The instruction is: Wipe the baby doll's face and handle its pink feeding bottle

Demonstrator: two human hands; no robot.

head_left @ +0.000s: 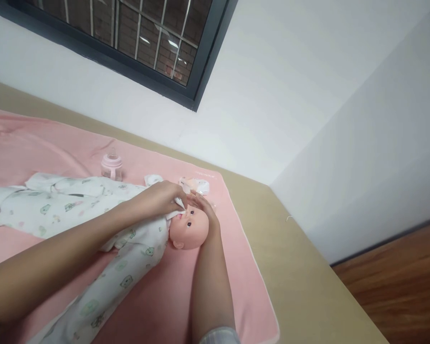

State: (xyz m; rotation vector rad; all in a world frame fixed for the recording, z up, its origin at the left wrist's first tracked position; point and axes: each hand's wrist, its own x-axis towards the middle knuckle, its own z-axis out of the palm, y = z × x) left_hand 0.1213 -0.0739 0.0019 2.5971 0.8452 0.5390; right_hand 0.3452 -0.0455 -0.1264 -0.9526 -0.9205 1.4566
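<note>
A baby doll [191, 231] in a white, animal-print outfit [139, 248] lies on its back, its head toward the right. My left hand [165, 197] reaches across the doll's chest, fingers pinched on a small white tissue [179, 202] beside the doll's nose and mouth. Around the crown of the head curves my right hand [208, 210], palm against it and fingers stretched out along its far side. Part of the tissue is hidden by my left fingers.
A pink baby bottle [112, 167] stands behind the doll on a pink blanket [236, 267]. Small white packets [202, 186] lie beyond the head. The blanket covers a wooden tabletop [290, 267] against a white wall, below a barred window [136, 33].
</note>
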